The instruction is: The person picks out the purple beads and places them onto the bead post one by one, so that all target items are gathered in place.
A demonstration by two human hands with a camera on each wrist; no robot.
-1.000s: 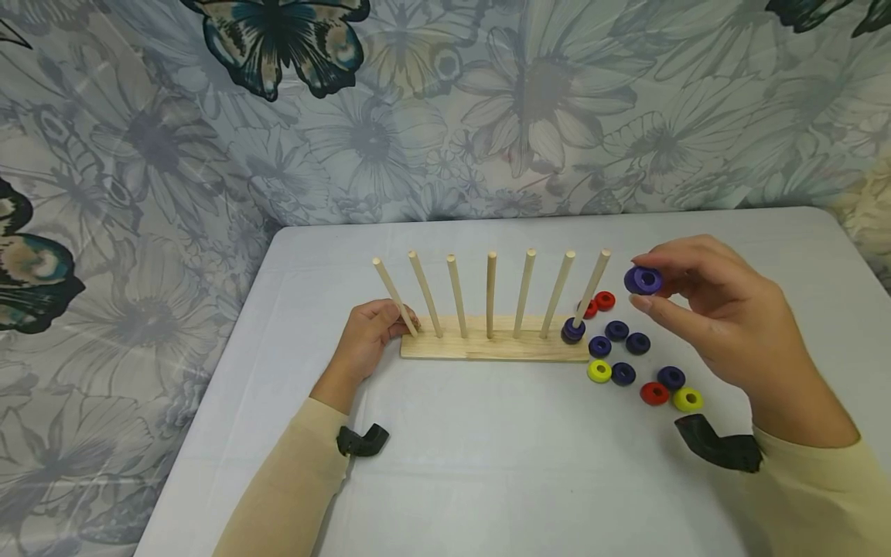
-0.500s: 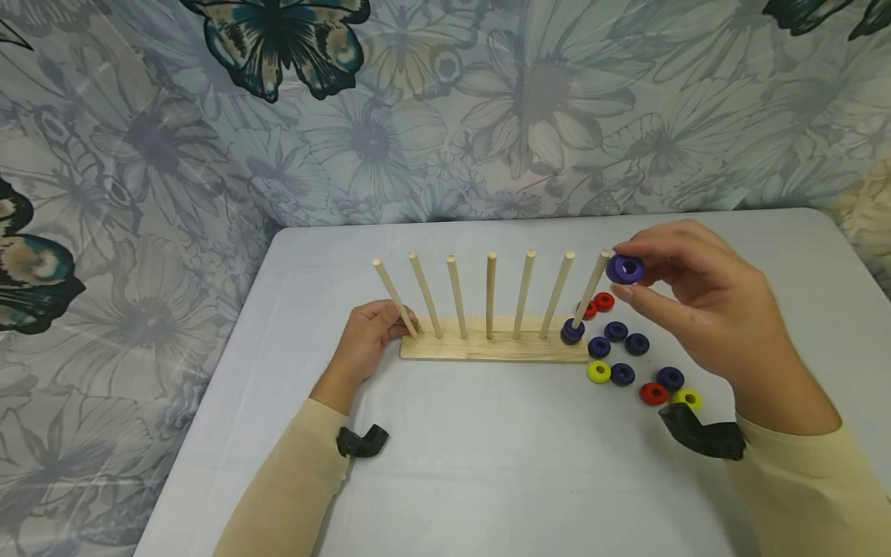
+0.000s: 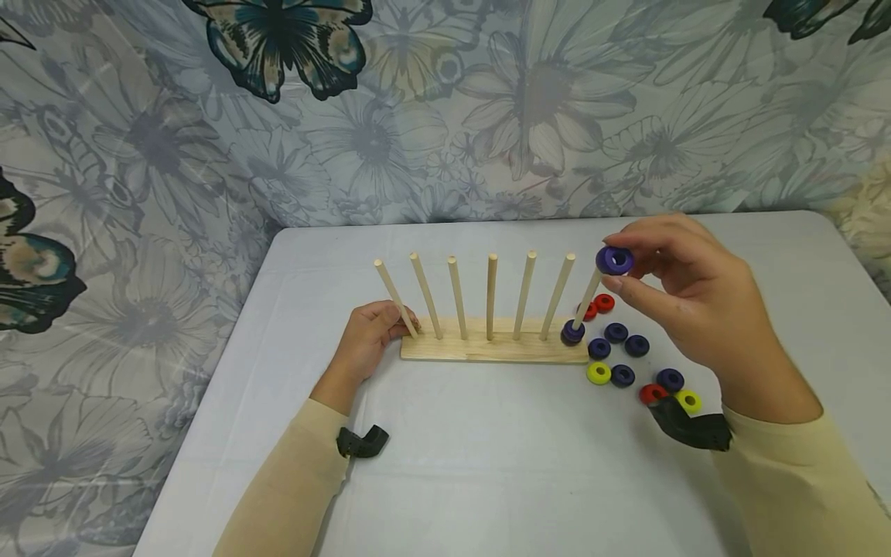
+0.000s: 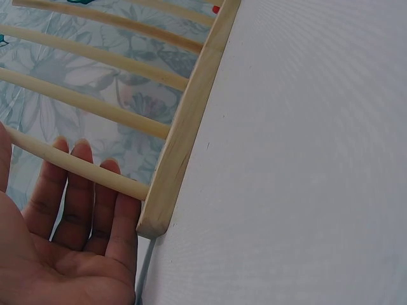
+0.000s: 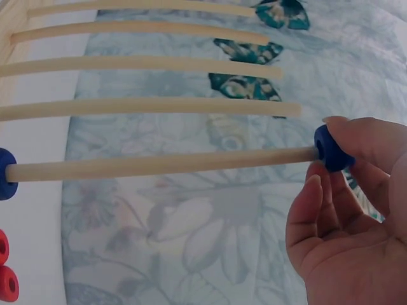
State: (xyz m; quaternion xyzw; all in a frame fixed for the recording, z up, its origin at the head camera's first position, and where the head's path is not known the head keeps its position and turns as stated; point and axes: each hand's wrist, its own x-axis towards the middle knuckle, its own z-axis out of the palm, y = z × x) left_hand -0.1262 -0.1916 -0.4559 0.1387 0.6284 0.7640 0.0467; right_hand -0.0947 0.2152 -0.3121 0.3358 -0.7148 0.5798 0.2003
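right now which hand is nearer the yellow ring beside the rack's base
Right. The right hand is raised at the same rack end as the yellow ring, pinching a purple ring; the left hand is at the opposite end.

Beige sleeves [image 3: 287,478], curved black wrist pieces [image 3: 689,428]

White surface [image 3: 522,472] with rounded far corners, backed by a grey covering [image 3: 431,186] printed with large flowers [image 3: 546,89]. Above, a teal-and-black butterfly [image 3: 284,42]; at far right, a pale-yellow patch [image 3: 870,201].
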